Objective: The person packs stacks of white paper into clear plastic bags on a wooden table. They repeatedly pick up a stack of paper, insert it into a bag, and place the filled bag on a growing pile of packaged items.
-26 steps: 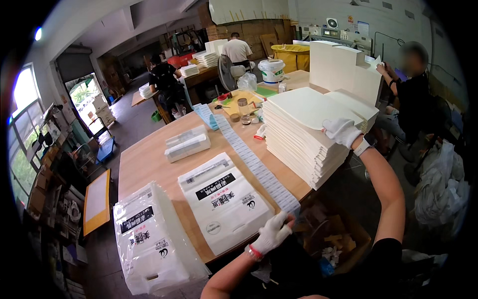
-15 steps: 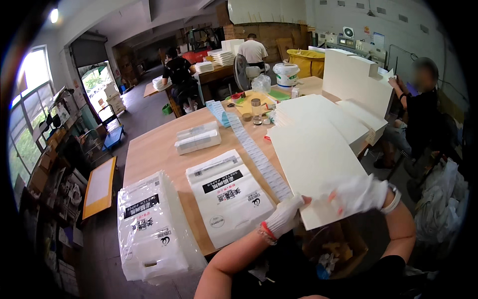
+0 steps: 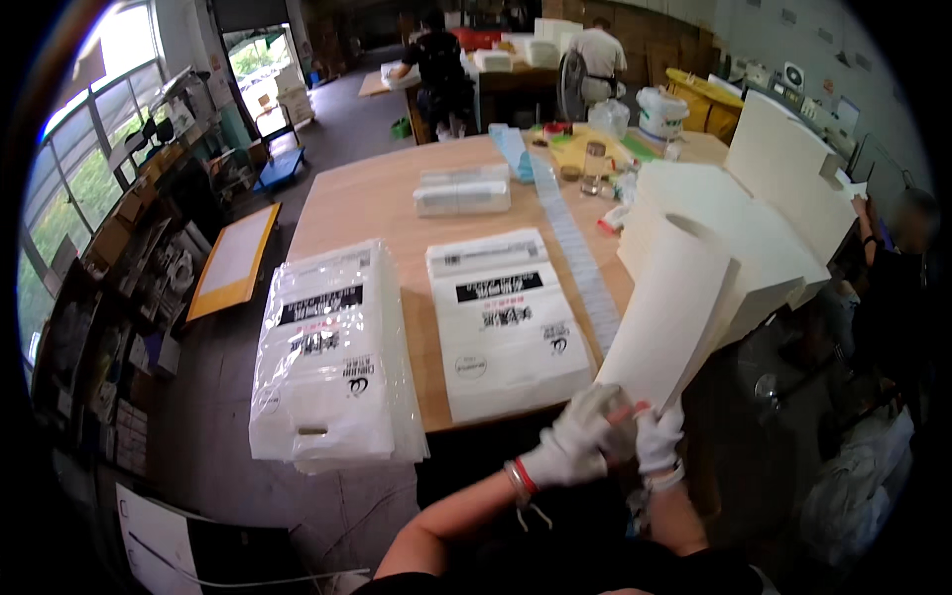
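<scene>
A large cream-white paper sheet [image 3: 659,317] stands tilted in front of me, curled into a loose tube with an open top end. At its lower end, my left hand [image 3: 583,434] in a white glove is closed on the edge. My right hand [image 3: 658,438], also gloved, grips the same end close beside it; some fingertips are hidden or blurred. Behind the curled sheet lies a thick stack of cream-white paper [image 3: 719,223]. To the left of my hands, a pile of printed white plastic bags [image 3: 511,362] lies flat on the table.
More printed bags [image 3: 332,397] overhang the table's [image 3: 372,198] front left edge. A long label strip [image 3: 570,233], a clear-wrapped bundle [image 3: 461,193], a glass jar [image 3: 593,164] and a white bucket [image 3: 661,114] stand farther back. A co-worker [image 3: 888,258] handles paper at right; two people work behind.
The sheet has gone from lying flat to an upright curl. My right hand has moved left, next to my left hand. The view has turned rightward things farther right and down.
</scene>
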Motion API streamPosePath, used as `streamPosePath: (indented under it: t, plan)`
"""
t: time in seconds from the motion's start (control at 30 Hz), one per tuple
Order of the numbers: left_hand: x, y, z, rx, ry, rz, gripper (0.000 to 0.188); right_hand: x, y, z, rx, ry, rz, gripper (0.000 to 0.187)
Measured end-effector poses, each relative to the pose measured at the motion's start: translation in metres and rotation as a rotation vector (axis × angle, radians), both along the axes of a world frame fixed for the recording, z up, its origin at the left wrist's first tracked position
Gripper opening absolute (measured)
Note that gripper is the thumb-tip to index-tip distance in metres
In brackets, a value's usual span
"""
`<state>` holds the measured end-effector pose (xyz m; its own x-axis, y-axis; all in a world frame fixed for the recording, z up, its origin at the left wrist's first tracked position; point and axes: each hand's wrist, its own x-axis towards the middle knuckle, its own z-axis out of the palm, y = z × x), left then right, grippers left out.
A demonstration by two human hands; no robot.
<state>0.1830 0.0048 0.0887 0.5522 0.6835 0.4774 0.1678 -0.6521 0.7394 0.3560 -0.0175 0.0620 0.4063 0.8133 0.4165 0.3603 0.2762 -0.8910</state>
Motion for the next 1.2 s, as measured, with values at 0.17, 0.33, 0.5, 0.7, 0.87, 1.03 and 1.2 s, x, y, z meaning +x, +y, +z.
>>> streamPosePath:
  t: [0.17,0.33,0.5,0.7,0.87,1.03,1.2]
  plan:
    - [-0.075,0.091,-0.115,0.056,0.774,0.582,0.032,0.015,0.000,0.022,-0.144,-0.019,0.122,0.031]
    - [-0.088,0.130,-0.104,-0.499,0.610,0.345,0.027,0.022,-0.020,0.036,-0.314,-0.243,0.174,0.027]
    - [-0.115,0.213,-0.126,-0.728,0.152,0.133,0.036,-0.003,-0.021,0.024,-0.409,-0.877,0.413,0.033]
    - [-0.087,0.205,-0.001,-0.499,0.288,0.183,0.024,-0.028,0.014,0.021,-1.025,-0.719,0.524,0.047]
    - [-0.039,0.142,0.039,-0.096,0.378,0.247,0.019,-0.067,0.088,0.008,-0.860,-0.733,0.388,0.045]
    - [-0.068,0.096,0.003,0.461,-0.132,0.413,0.046,-0.044,0.126,-0.060,-0.386,-0.924,0.267,0.048]
    - [-0.086,0.054,-0.099,0.196,-0.013,0.794,0.050,-0.051,0.114,-0.041,-0.286,-0.355,0.358,0.049]
